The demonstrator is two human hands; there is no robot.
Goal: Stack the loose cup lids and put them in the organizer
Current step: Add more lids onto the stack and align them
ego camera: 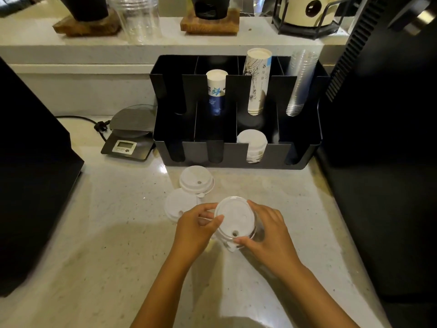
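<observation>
A stack of white cup lids (233, 216) is held above the pale counter between both hands. My left hand (196, 227) pinches its left rim and my right hand (266, 230) wraps its right side. Two loose white lids lie just beyond: one (196, 179) close to the organizer and another (181, 205) beside my left hand, partly under the first. The black organizer (236, 151) stands behind them, with a stack of white lids (252, 140) in a front slot.
Paper cup stacks (257, 81) and clear plastic cups (299, 84) fill the organizer's back slots. A digital scale (128, 136) sits left of it. Black machines flank the counter at left (30, 176) and right (383, 138). A raised shelf runs behind.
</observation>
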